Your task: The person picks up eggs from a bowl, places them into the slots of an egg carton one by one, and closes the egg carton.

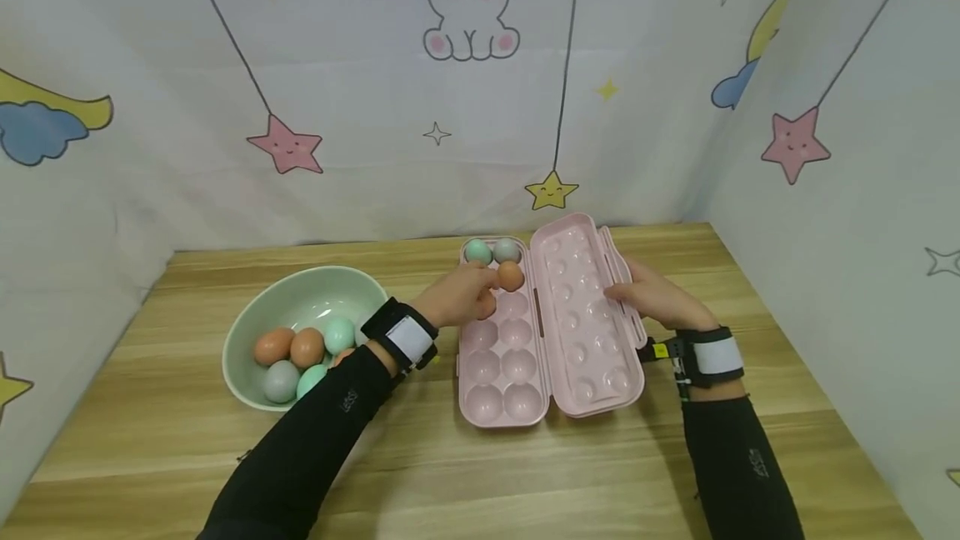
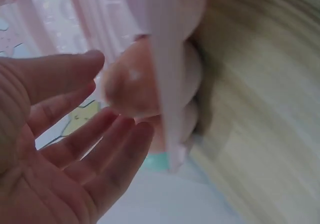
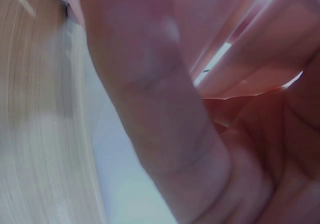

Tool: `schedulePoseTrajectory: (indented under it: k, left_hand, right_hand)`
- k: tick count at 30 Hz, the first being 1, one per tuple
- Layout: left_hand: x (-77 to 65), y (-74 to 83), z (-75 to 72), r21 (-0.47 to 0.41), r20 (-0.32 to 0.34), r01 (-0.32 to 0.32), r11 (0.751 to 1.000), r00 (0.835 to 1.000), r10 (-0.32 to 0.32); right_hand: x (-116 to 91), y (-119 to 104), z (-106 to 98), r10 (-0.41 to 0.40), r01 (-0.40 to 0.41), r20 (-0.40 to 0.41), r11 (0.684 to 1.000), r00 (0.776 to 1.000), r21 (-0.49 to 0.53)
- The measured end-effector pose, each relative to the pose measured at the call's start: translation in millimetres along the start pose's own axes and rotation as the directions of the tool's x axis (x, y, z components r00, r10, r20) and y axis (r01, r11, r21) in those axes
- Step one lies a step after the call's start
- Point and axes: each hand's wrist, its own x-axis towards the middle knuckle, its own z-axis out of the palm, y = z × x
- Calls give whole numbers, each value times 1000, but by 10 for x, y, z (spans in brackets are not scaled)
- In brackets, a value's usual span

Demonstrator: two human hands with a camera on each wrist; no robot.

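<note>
A pink plastic egg carton (image 1: 483,369) lies unfolded on the table, its lid (image 1: 592,315) to the right. In its far cups sit a green egg (image 1: 477,251), a grey egg (image 1: 506,250) and a brown egg (image 1: 511,276). My left hand (image 1: 461,294) is over the left row. In the left wrist view its fingers are loosely spread beside another brown egg (image 2: 132,81) seated in a cup, the thumb apart from the fingers. My right hand (image 1: 663,294) grips the lid's outer edge, thumb on the inner face, other fingers hidden behind it.
A pale green bowl (image 1: 243,319) at the left holds several brown, green and grey eggs, partly covered by my left forearm. Patterned cloth (image 1: 375,90) hangs behind the wooden table (image 1: 450,482) and along its sides.
</note>
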Motion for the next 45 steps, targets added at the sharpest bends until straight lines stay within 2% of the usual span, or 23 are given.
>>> schedulePoseTrajectory:
  k: [5,8,10,14,18,21,26,28,33,39,45]
  left_hand:
    - [-168,94,-279,-37,1,-30,999,1000,30]
    - [-317,84,-505,-41,29,22,999,999,-21]
    - [-422,25,-657,-36,52,67,997,997,-65]
    - [-659,-202,-887,-21,118,129,991,985,-126]
    - [-879,-426,-1007,27,211,198,980,957,-199]
    - [-981,-548,-1034,86,283,242,966,924,-257]
    - [-1079,-700,-1009,175,388,299,938,855,-344]
    - [-1106,-751,-977,186,407,314,931,837,-364]
    - [-1133,-847,-887,190,423,323,927,825,-374]
    - [-1147,-887,-822,197,419,369,908,806,-418]
    - [-1158,-889,-752,199,404,381,903,808,-430]
  right_hand:
    - [-11,-8,-5,0,0,-5,1000,1000,4]
    - [-14,-9,-12,6,-6,-7,1000,1000,3]
    - [-15,-12,-13,10,-10,-8,1000,1000,2]
    - [-7,-17,-6,11,-11,-4,1000,1000,4]
    - [2,-19,0,11,-11,3,1000,1000,6]
    - [-3,-17,-8,17,-17,1,1000,1000,-7]
    - [-26,-25,-10,16,-16,-7,1000,1000,-25]
    - [-31,-27,-6,12,-12,-6,1000,1000,-26]
    - [-23,-27,9,2,-2,-3,1000,1000,-25]
    - [-6,-16,17,-4,4,3,1000,1000,-18]
    - [-12,-6,21,-1,1,1,1000,1000,-11]
